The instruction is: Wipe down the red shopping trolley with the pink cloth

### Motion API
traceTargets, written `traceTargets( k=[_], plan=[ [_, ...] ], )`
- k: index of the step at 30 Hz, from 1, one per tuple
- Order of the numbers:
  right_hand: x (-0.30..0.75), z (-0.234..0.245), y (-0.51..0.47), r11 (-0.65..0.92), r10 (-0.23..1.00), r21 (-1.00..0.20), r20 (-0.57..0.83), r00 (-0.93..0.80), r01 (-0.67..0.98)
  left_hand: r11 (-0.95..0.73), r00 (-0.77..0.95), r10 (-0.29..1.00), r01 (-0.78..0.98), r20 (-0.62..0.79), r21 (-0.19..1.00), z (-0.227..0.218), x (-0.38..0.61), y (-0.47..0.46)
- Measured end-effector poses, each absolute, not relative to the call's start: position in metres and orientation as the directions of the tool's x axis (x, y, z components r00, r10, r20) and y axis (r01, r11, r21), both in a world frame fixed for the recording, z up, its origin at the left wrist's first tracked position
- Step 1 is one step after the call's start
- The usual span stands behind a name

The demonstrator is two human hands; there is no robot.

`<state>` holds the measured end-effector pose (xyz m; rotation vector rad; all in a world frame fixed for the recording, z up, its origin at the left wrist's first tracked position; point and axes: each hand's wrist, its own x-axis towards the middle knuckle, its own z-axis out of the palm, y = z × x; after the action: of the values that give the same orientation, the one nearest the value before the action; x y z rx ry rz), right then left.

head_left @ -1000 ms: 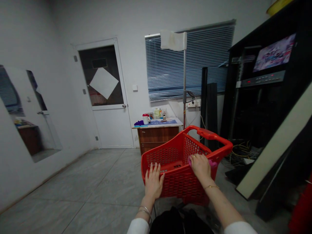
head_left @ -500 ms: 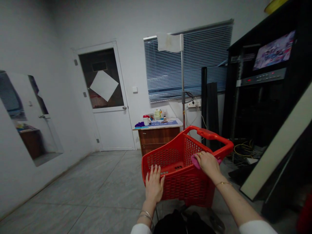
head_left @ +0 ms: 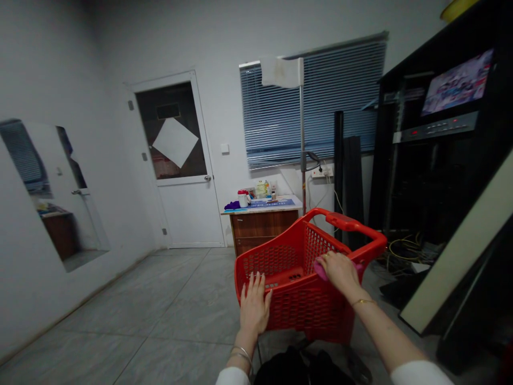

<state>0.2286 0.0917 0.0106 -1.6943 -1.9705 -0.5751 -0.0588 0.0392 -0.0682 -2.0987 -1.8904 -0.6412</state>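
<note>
In front of me stands a red plastic shopping cart (head_left: 308, 310) with perforated basket walls and a looped handle at its right end. Flat against the near side, fingers stretched over the rim, lies my left hand (head_left: 254, 305). My right hand (head_left: 340, 271) is closed on a pink cloth (head_left: 320, 268) and presses it on the near rim, close to the handle. Part of the cloth is hidden beneath the palm. The visible inside of the basket holds no goods.
A brown wooden cabinet (head_left: 264, 230) behind the cart carries bottles and a purple cloth (head_left: 232, 205). A pole (head_left: 302, 123) rises beside it. Right, a black rack (head_left: 401, 187), loose cables (head_left: 404, 248) and a leaning pale board (head_left: 460, 251). Left, a white door (head_left: 188, 214) and a mirror (head_left: 60, 198).
The view has shifted slightly, so the room sits a little further right. Both hands keep nearly the same places on the cart.
</note>
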Motion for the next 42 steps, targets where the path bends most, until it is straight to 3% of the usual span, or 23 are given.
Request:
traceTargets(
  k=[4,10,13,17,22,27,30,33,37,40,42],
  plan=[
    [0.232,0.006,0.094,0.068,0.736,0.002,0.674,-0.052,0.998,-0.134,0.051,0.863,0.982,0.503,0.131,-0.072,-0.055,0.041],
    [0.109,-0.039,0.072,0.253,0.722,-0.047,0.674,-0.156,0.966,-0.120,0.052,0.863,0.987,0.503,0.105,-0.070,-0.056,0.039],
    [0.122,-0.030,0.076,0.290,0.738,-0.012,0.639,-0.216,0.957,-0.126,0.074,0.869,0.989,0.490,0.073,-0.067,-0.059,0.038],
    [0.217,0.004,0.095,0.159,0.792,0.039,0.592,-0.151,0.986,-0.119,0.071,0.873,0.990,0.483,0.069,-0.066,-0.060,0.040],
    [0.233,0.004,0.097,0.032,0.706,-0.003,0.708,-0.020,0.999,-0.121,0.059,0.865,0.988,0.498,0.093,-0.072,-0.056,0.044],
    [0.115,-0.036,0.072,0.245,0.692,-0.042,0.708,-0.144,0.969,-0.126,0.064,0.859,0.988,0.508,0.088,-0.073,-0.057,0.042],
    [0.106,-0.035,0.070,0.302,0.698,-0.011,0.684,-0.213,0.953,-0.122,0.069,0.860,0.990,0.506,0.073,-0.070,-0.060,0.041],
    [0.167,-0.012,0.083,0.241,0.739,0.056,0.637,-0.220,0.969,-0.118,0.065,0.867,0.990,0.495,0.077,-0.069,-0.062,0.040],
    [0.243,0.014,0.101,0.082,0.740,0.038,0.667,-0.086,0.996,-0.124,0.050,0.860,0.986,0.508,0.114,-0.072,-0.060,0.042],
    [0.220,0.004,0.098,0.038,0.723,0.027,0.689,-0.046,0.999,-0.135,0.042,0.849,0.981,0.527,0.140,-0.077,-0.058,0.043],
    [0.174,-0.014,0.088,0.100,0.715,0.010,0.695,-0.079,0.995,-0.137,0.040,0.850,0.980,0.526,0.147,-0.077,-0.057,0.044]
  ],
)
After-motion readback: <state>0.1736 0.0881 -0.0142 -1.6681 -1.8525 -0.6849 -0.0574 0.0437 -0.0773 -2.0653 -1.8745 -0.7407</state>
